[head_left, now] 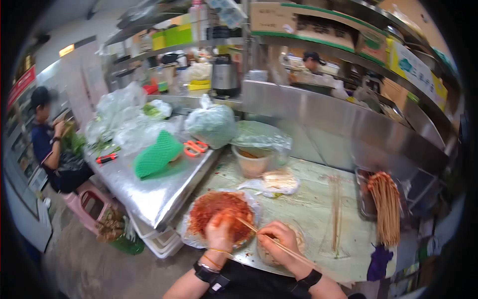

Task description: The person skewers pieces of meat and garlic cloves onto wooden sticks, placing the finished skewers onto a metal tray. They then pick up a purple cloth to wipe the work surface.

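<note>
This is looking like a commercial food-prep kitchen, where long stainless-steel surfaces (149,194) are carrying clear plastic bags of greens (211,124) and a bundle of orange-coated wooden skewers (386,209), with steel shelves of cardboard boxes (298,22) hanging overhead.

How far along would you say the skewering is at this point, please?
Done: a pile of loaded skewers lies in the tray on the right. In hand: the right hand holds one skewer, its tip at the left hand, which is in the red meat. Left: plenty of that meat is unthreaded, and bare sticks lie on the table.
</note>
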Tool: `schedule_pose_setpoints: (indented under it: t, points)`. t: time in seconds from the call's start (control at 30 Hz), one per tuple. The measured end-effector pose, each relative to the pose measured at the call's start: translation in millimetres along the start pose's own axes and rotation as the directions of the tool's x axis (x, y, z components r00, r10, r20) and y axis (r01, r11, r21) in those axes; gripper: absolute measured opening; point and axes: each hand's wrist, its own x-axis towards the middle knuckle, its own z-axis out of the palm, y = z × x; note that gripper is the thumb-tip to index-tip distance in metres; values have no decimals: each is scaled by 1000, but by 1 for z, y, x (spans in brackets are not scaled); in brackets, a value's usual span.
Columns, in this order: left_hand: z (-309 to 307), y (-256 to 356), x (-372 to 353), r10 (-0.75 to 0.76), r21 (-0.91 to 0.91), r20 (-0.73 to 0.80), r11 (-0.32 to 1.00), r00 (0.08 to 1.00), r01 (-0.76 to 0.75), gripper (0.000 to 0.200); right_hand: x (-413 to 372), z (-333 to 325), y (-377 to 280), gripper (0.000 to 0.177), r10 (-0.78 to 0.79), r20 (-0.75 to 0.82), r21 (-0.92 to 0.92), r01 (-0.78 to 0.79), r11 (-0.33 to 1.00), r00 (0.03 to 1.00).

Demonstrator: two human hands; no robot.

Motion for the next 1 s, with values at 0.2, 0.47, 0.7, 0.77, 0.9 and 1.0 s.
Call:
schedule_pose_setpoints:
  t: [0.2, 0.47, 0.7, 0.77, 0.9, 1.0]
  points:
    - [4, 21, 8, 27, -36, 91, 999, 995, -24, 45, -54, -78, -2, 22, 452, -114, 472, -352, 808, 885]
    - [-3, 14, 6, 145, 176, 90, 972, 985, -159, 37, -72, -239, 50, 32, 286, -802, 406, 126, 905, 525]
    - [1, 13, 5, 192, 316, 68, 927, 979, -204, 32, -65, -358, 142, 48, 484, -862, 507, 222, 833, 151]
    - [7, 16, 1, 193, 345, 67, 916, 979, -204, 32, -68, -363, 153, 51, 514, -851, 525, 206, 826, 110]
    - [7, 15, 2, 193, 403, 59, 893, 980, -200, 32, -70, -345, 146, 49, 614, -787, 598, 325, 732, 65]
    - [15, 21, -2, 173, 430, 110, 879, 979, -204, 31, -67, -314, 146, 21, 644, -644, 712, 16, 702, 413]
